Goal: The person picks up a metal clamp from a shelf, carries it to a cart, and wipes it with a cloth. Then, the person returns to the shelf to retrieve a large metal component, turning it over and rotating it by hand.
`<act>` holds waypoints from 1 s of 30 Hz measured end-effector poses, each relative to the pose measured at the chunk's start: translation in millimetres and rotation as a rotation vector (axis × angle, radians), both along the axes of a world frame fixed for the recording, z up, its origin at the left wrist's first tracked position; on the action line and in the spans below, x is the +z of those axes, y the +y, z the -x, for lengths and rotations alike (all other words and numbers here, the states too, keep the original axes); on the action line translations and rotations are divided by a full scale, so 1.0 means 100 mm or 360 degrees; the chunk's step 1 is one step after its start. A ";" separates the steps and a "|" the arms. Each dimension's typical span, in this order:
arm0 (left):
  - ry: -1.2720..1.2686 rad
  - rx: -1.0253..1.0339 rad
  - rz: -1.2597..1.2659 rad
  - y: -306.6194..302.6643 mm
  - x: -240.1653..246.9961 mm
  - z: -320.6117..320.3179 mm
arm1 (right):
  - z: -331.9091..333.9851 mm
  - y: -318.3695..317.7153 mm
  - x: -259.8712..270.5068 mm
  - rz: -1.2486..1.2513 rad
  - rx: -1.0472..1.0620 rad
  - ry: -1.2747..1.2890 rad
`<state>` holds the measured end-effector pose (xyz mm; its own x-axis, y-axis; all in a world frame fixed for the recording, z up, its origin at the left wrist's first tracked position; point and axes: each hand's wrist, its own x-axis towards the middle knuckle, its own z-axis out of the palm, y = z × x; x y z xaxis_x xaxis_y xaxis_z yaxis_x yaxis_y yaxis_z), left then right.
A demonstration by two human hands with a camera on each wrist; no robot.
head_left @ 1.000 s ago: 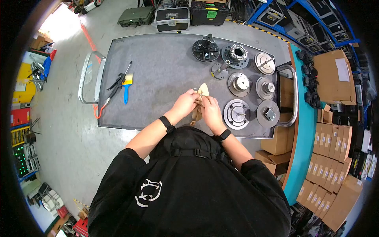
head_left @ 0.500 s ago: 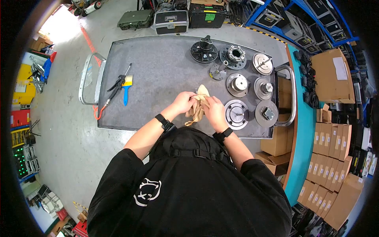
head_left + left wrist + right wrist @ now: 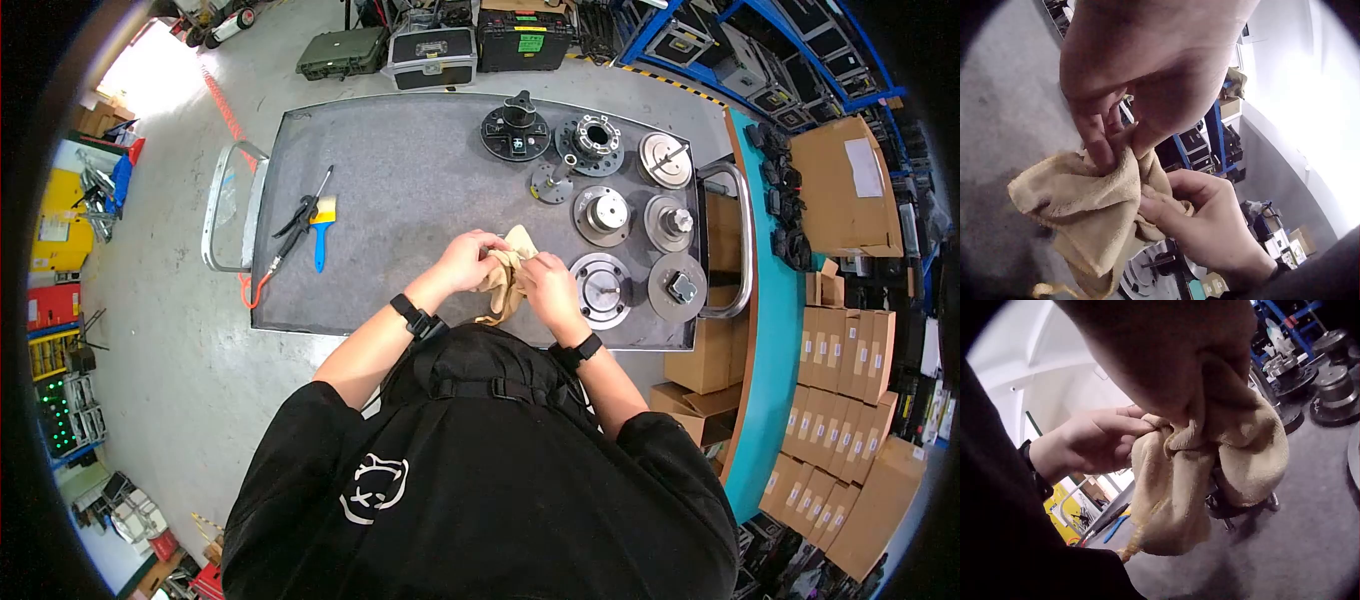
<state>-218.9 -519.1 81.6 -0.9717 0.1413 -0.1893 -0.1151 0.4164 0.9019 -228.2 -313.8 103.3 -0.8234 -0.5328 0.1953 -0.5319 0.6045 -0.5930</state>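
A tan cloth point(image 3: 505, 287) is bunched between both hands, over the near edge of the cart top. My left hand point(image 3: 466, 263) pinches it from the left, fingers and thumb closing on a fold. From the right, my right hand point(image 3: 550, 288) grips another fold. The left wrist view shows the cloth point(image 3: 1094, 206) hanging in loose creases with a stitched border. Under the cloth in the right wrist view, a dark metal piece point(image 3: 1235, 511) with short studs peeks out, mostly hidden; I cannot tell whether the hands hold it too.
Several round metal flanges stand at the right of the cart top point(image 3: 400, 180), the nearest a flat disc point(image 3: 600, 290) beside my right hand. On the left lie a blue-handled brush point(image 3: 321, 235) and an air blow gun point(image 3: 295, 225) with an orange hose. A metal handle point(image 3: 742, 240) rises at the right end.
The cloth has been spread and re-bunched between the hands, and more of it shows now. The right hand has shifted slightly right; the left stays nearly in place.
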 end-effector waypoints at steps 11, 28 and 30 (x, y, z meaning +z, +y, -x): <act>-0.0194 -0.0071 -0.0545 -0.03 -0.01 -0.01 | 0.01 0.00 -0.01 0.0111 -0.0149 -0.0104; -0.0370 0.0175 -0.0927 0.10 -0.15 0.04 | 0.21 0.07 -0.01 0.0486 -0.0293 -0.0516; -0.0567 0.0303 -0.1265 0.09 -0.20 0.05 | 0.16 0.07 0.01 0.0422 -0.0277 -0.0709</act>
<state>-224.3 -510.2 62.0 -0.8942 0.2018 -0.3996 -0.4473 -0.3716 0.8135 -243.9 -306.5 103.9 -0.9288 -0.3610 -0.0835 -0.0995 0.4602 -0.8822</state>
